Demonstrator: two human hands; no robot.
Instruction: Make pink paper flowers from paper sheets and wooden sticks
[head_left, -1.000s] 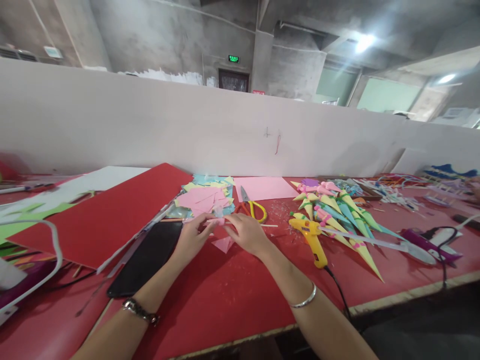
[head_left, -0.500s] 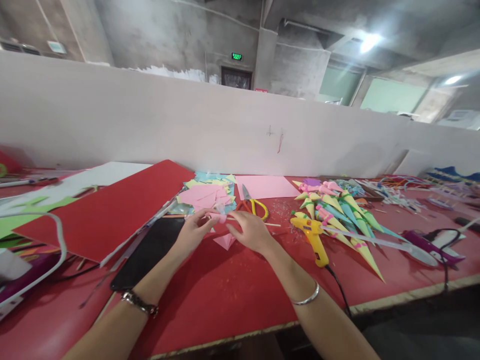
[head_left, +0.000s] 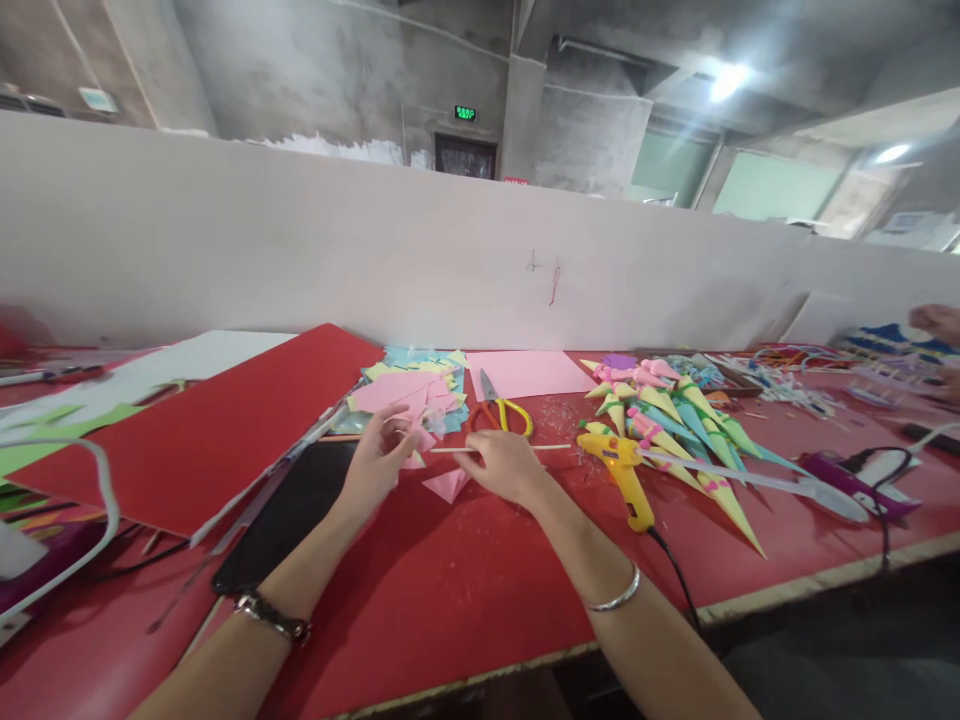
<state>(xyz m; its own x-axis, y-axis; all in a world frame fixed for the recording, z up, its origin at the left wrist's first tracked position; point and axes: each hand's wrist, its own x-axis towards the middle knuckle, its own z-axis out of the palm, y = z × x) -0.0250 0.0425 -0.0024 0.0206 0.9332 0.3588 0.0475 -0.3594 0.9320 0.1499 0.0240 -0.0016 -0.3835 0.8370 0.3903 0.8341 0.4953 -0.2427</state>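
My right hand (head_left: 506,466) is closed on a thin wooden stick (head_left: 553,447), which juts out on both sides of the fingers, roughly level above the red table (head_left: 480,600). To its left, my left hand (head_left: 380,462) has curled fingers with a small pink paper piece (head_left: 422,438) at the thumb and fingertips. The stick's left end points toward that piece, a short gap from the thumb. Below and between both hands lies a folded pink paper triangle (head_left: 448,484). Beyond the left hand is a pile of pink, yellow and blue paper pieces (head_left: 401,390).
Scissors (head_left: 514,410) with red and yellow handles lie behind my right hand. At right are a yellow glue gun (head_left: 626,475) with its cord and several paper cones (head_left: 690,420). A black phone (head_left: 289,520) and red board (head_left: 202,430) lie left. Another person's hand (head_left: 937,325) shows far right.
My left hand has moved left, away from the right hand, and the stick's left end now shows between them. Another person's hand has come into view at far right.
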